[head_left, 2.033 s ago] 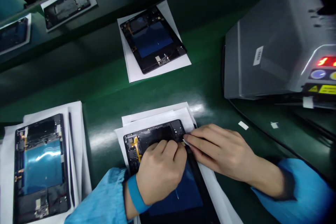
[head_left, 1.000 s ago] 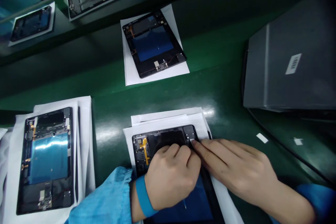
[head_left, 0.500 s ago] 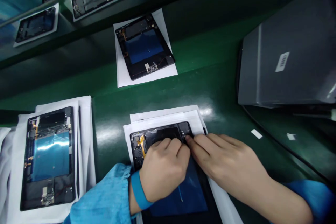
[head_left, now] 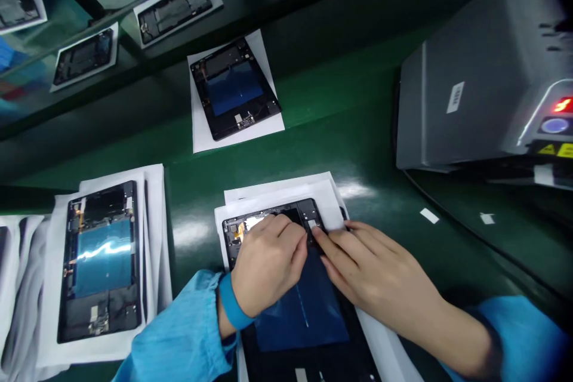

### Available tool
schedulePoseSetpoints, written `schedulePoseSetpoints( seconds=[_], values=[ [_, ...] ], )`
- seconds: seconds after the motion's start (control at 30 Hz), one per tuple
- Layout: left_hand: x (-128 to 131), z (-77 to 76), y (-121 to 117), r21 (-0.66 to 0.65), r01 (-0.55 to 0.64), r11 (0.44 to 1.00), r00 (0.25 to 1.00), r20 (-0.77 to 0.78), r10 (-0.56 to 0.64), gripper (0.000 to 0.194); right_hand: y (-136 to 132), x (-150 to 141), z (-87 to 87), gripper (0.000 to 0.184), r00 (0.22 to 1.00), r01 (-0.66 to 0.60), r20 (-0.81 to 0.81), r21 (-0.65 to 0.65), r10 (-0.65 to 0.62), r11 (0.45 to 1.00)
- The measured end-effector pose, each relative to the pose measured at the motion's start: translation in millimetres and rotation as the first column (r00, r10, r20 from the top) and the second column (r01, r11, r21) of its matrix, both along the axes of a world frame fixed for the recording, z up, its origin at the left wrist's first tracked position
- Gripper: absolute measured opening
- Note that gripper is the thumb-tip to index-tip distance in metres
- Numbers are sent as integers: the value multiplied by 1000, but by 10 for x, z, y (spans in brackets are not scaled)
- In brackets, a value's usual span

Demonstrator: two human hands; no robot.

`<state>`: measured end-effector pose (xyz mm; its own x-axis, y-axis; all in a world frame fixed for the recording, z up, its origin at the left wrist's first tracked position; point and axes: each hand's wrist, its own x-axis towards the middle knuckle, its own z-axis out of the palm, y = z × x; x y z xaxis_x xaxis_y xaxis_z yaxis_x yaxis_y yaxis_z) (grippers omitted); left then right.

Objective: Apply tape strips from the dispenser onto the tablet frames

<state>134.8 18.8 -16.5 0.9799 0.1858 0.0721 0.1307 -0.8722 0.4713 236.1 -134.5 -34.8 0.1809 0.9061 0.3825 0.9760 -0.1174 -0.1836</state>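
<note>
An opened tablet (head_left: pixel 304 325) with a blue battery area lies on stacked white sheets in front of me. Over its upper part, my left hand (head_left: pixel 271 268) is closed, thumb against curled fingers; anything pinched there is hidden. My right hand (head_left: pixel 371 268) stretches its fingers along the tablet's right edge. Its index fingertip touches a small white piece (head_left: pixel 312 224) near the upper right corner. An orange flex cable (head_left: pixel 242 231) shows at the upper left, partly covered by the left hand. A blue band (head_left: pixel 235 304) circles the left wrist.
Another opened tablet (head_left: pixel 101 259) lies on white sheets at left. One more tablet (head_left: pixel 235 89) rests on paper farther back, with several on the ledge behind. A grey machine (head_left: pixel 465 83) stands at right, its black cable (head_left: pixel 483 239) crossing the green bench (head_left: pixel 353 137).
My left hand has drawn slightly left, away from my right fingers. A small white piece now shows at the right index fingertip. The view has shifted, revealing more of the grey machine.
</note>
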Motion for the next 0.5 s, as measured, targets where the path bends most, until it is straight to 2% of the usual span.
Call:
schedulePoseSetpoints(
  seconds=[0.27, 0.5],
  values=[
    [-1, -20, 43, -33, 32, 999, 999, -33, -33, 19, -74, 36, 0, 24, 994, -59, -91, 5, 59, 998],
    [36, -3, 80, -34, 36, 999, 999, -34, -38, 19, 44, 61, 15, 26, 993, -33, -114, -39, 28, 999]
  ],
)
